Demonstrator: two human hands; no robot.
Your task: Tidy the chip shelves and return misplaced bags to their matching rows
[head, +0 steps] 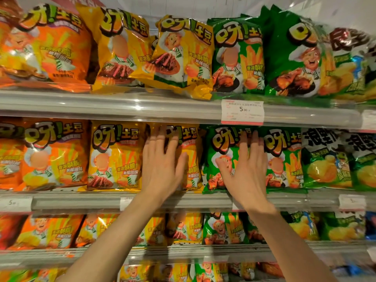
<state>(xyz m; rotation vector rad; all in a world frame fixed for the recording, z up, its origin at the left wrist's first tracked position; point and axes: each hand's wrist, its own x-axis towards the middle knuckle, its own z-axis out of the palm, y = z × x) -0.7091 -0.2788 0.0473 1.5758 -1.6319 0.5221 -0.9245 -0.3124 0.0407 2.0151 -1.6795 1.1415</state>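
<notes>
1. My left hand lies flat on a yellow bag on the middle shelf, fingers straight and slightly spread, thumb out to the right; it pinches nothing.
2. My right hand presses flat on a green bag just beside the yellow one, fingers straight and close together pointing up, thumb spread left across the bag's front.
3. Both bags stand upright, long axis vertical, fronts facing me, bottoms on the shelf edge. The yellow row is to the left, the green row to the right, and the two bags meet where the rows meet.
4. The bags carry a big logo reading 呀!土豆, with 香浓酥脆 lower down beside a cartoon chef. Smaller print is too blurred for me to read.
5. A price tag on the top shelf rail reads 5.50; its other lines are illegible.
6. On the top shelf a yellow top bag leans tilted, its lower corner hanging over the rail.
7. Orange bags fill the left of the middle shelf; at far right are differently branded bags with a 浪 character.
</notes>
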